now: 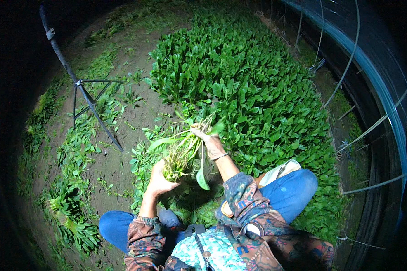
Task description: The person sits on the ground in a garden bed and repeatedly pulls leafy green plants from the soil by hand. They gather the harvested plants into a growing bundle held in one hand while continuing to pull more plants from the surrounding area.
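In front of my knees, my left hand [161,181] is closed around a bunch of leafy greens [176,162], its pale roots and stem bases turned up. My right hand [208,140], with a band at the wrist, grips pale stems and roots [205,125] at the upper right of the bunch. One long-stemmed leaf [202,179] hangs down below the right hand. A blurred green leaf [218,127] shows beside its fingers. Whether a tool is in either hand cannot be told.
A dense bed of leafy greens [244,81] fills the ahead and right side. Bundled greens [69,223] lie on the soil at lower left, near loose plants [71,162]. A dark pole with a braced frame [88,98] stands left. Hoops and plastic sheeting [380,78] line the right.
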The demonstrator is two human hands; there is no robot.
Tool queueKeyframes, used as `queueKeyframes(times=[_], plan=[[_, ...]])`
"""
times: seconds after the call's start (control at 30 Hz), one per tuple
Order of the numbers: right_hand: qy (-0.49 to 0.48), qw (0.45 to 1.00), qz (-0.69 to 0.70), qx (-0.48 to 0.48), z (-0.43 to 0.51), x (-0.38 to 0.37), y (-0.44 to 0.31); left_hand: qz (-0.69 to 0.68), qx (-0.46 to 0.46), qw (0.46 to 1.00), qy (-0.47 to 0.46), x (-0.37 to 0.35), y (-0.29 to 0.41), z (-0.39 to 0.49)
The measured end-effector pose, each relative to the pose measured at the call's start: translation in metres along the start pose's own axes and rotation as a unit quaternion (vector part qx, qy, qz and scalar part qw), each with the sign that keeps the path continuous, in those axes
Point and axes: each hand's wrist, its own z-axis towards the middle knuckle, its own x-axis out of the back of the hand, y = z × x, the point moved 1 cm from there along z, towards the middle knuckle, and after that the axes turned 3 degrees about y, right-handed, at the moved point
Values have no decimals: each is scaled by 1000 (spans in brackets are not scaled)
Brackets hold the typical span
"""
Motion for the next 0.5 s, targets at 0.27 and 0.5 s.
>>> queueKeyframes(times=[0.27, 0.5], plan=[[-32, 948, -308, 71, 10, 20, -17, -58, 17, 998, -17, 2, -3, -5], [218, 927, -249, 178, 40, 45, -6, -77, 79, 993, 35, 6, -10, -9]])
